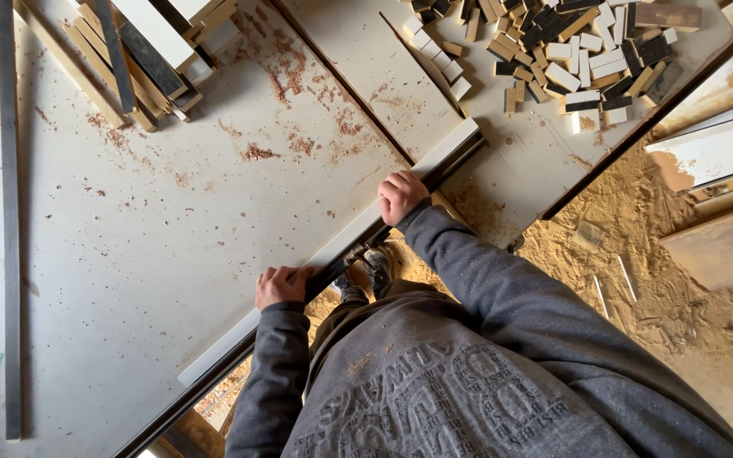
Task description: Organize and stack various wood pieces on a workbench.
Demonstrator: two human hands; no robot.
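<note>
A long white strip (341, 246) is seen lying along the near edge of the pale worktable (146, 254), diag. from lower left to upper right. The left hand (280, 287) is curled over the strip's near edge approx. a third of the way up from its lower end, fingers bent and closed on it; fingertips are hidden on the far side, so grip depth can't be judged. The right hand (401, 197) is closed in a fist on the same strip further up, knuckles toward the camera; its palm side is hidden.

Beyond the strip's upper end, a heap of small offcut blocks (570, 55), white, tan and dark, is spread on the table, cut off by the top edge of the view. Left of the strip, at the table's far corner, a stack of longer slats (142, 59) is seen, also cropped. A grey metal bar (10, 220) runs along the table well left of the strip. Reddish sawdust (286, 68) is scattered between stack and strip. Right of the strip, past the table edge, the sawdust-covered floor (638, 246) shows; boards (723, 148) there are partly out of frame. Shoes (366, 276) under the strip are barely made out.
</note>
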